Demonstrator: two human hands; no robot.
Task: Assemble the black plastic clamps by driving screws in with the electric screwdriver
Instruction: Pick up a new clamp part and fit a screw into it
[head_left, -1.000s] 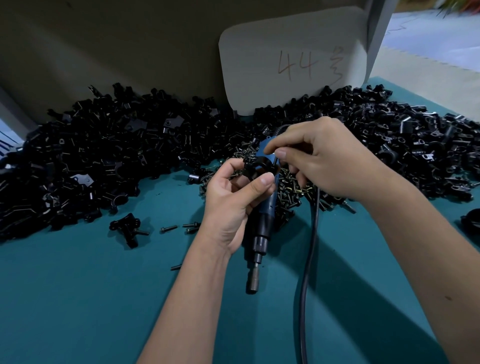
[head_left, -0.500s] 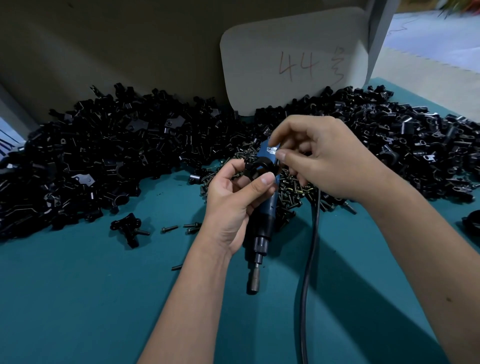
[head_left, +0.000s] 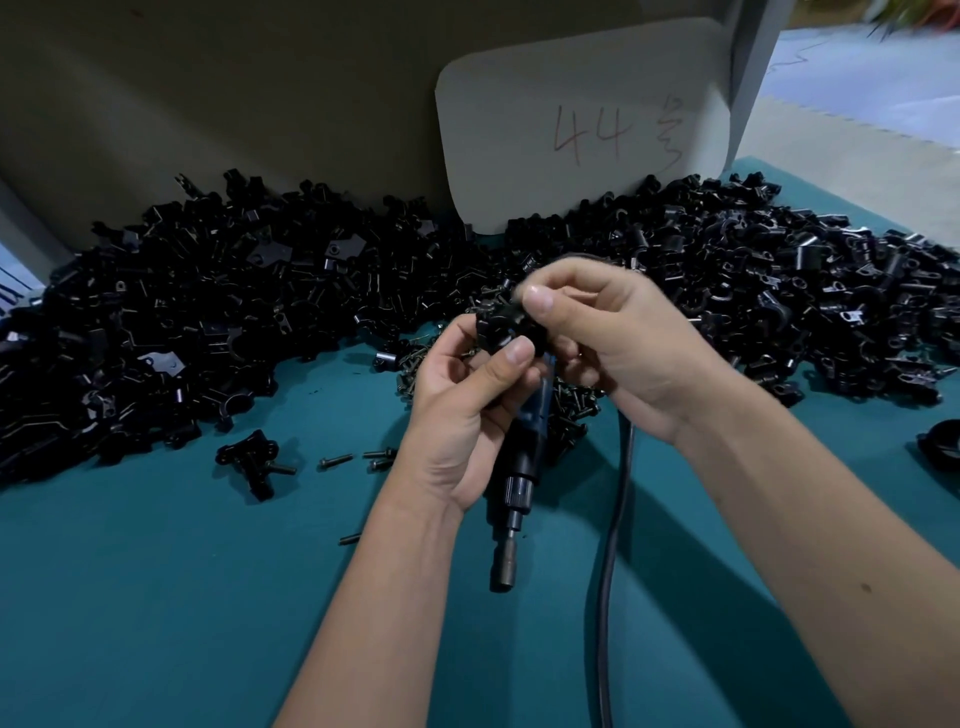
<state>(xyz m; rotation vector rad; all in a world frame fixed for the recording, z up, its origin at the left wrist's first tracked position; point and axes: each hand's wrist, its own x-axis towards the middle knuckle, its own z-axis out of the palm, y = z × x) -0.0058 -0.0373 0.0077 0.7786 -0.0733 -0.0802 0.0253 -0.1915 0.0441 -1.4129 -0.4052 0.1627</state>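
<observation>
Presently the clamp (head_left: 503, 328) is held above the mat (head_left: 156, 597), near the scene's centre, pinched between the left hand (head_left: 467, 410) and the right hand (head_left: 613, 343). Left thumb and fingers curl round its lower edge; the right thumb and forefinger pinch its upper right side. The part appears small, light, rigid and smooth, so it should be gripped by its flat flanks, with the screw hole left clear. The screwdriver (head_left: 519, 467) hangs below the hands, tip pointing toward the near edge. Whether the right palm carries it cannot be determined. Loose screws (head_left: 571, 410) lie just beyond.
</observation>
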